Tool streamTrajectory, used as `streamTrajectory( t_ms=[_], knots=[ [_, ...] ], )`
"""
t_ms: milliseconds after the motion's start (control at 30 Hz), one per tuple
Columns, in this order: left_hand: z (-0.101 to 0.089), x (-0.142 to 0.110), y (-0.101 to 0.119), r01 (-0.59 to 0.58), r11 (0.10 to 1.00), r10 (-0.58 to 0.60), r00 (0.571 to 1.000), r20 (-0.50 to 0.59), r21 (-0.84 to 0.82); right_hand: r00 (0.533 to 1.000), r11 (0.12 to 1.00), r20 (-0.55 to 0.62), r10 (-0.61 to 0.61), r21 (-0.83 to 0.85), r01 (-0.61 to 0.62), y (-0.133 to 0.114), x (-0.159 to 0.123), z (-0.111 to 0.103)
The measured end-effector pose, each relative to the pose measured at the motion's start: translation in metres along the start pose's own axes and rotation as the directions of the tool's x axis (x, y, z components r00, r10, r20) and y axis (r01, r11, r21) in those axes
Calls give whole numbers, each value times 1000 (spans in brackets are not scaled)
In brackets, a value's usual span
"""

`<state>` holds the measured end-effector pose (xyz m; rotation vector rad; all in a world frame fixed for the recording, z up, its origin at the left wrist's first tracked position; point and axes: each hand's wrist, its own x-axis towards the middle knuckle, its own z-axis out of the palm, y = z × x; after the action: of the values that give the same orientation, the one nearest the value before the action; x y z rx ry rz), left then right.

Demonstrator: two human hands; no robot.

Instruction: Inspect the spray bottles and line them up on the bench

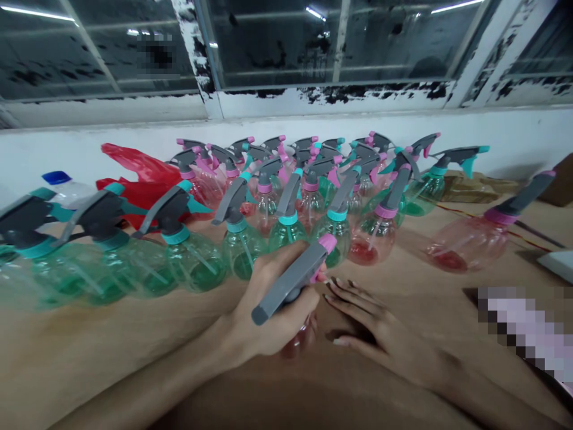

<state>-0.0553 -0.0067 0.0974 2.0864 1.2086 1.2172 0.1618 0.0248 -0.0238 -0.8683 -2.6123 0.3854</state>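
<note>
My left hand (280, 298) is wrapped round a pink spray bottle (293, 280) with a grey trigger head and pink nozzle. Much of that bottle is hidden under my fingers. Just right of it, my right hand (380, 325) rests low over the table, palm down, fingers stretched out and holding nothing. Beyond my hands stands a front row of green spray bottles (197, 266) with turquoise collars. At that row's right end is another pink spray bottle (371, 239) with a pink collar.
More pink and green spray bottles crowd against the wall. A red plastic bag (138, 170) and a blue-capped bottle (67, 188) sit at the left. One tilted pink bottle (470, 239), brown wrapping (474, 188) and a white object (559, 263) are at the right on the wooden table (147, 334).
</note>
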Motion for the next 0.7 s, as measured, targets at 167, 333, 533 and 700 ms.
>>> streamTrajectory(
  t_ms=[167, 333, 533, 700],
  knots=[
    [3, -4, -2, 46, 999, -46, 999, -13, -15, 1000, 1000, 4, 2, -18, -2, 1, 0, 1],
    [5, -7, -3, 40, 999, -40, 998, -51, 7, 1000, 1000, -5, -9, 20, 9, 1, 0, 0],
    [4, -5, -2, 36, 999, -36, 999, -40, -9, 1000, 1000, 8, -5, 6, 5, 2, 0, 0],
    [3, -4, -2, 43, 998, -44, 999, -24, -35, 1000, 1000, 19, -21, -17, 21, 3, 0, 1]
  ],
)
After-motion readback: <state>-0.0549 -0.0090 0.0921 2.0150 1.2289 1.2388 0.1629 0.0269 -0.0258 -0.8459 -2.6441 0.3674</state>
